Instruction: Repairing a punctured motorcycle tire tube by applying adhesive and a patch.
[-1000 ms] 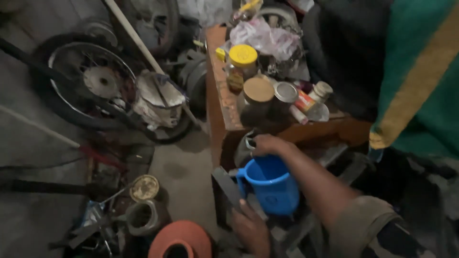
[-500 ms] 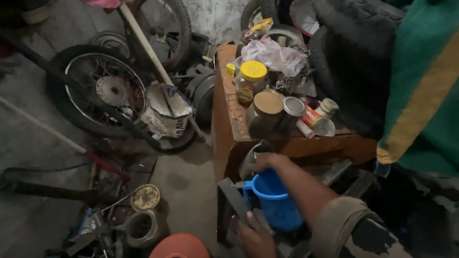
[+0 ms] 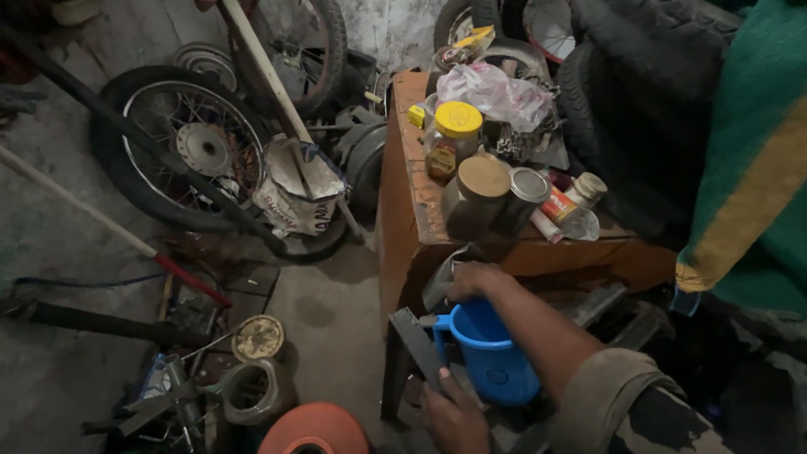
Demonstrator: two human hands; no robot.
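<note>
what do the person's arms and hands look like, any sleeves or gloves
Both hands are bare, with no gloves, rings or watch in view. The right hand leads to a forearm bare up to about the elbow, where an olive-drab sleeve with darker camouflage-like patches begins. Of the left hand only the hand itself shows; its arm is out of frame.

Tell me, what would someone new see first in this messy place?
Probably the bright blue plastic mug low in the middle, with the right hand at its rim and the left hand below, by a dark flat bar. Next comes the spoked wheel lying on the floor at left, then the yellow-lidded jar on the cluttered wooden table.
</note>
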